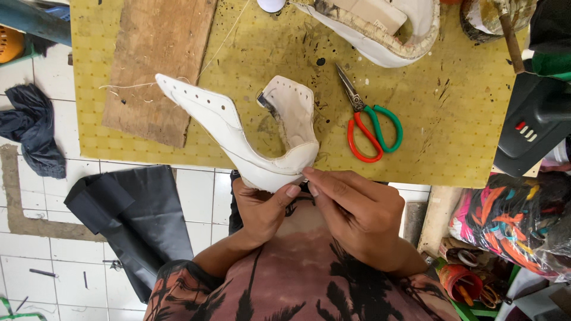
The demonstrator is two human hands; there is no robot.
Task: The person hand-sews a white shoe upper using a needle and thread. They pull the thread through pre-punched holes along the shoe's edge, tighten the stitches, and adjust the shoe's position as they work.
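we pinch the white shoe upper (238, 134) at the table's (452, 148) near edge, left hand (262, 211) and right hand (357, 214) both closed on its heel; scissors (372, 128) lie just beside it.

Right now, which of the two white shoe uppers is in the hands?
The near white upper, with eyelet holes, at the table's front edge: left hand and right hand pinch its heel. The other upper lies untouched at the far edge, beyond the scissors.

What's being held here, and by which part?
Both hands, left hand and right hand, pinch the white leather shoe upper at its near rounded heel end; the rest rests on the yellow mat.
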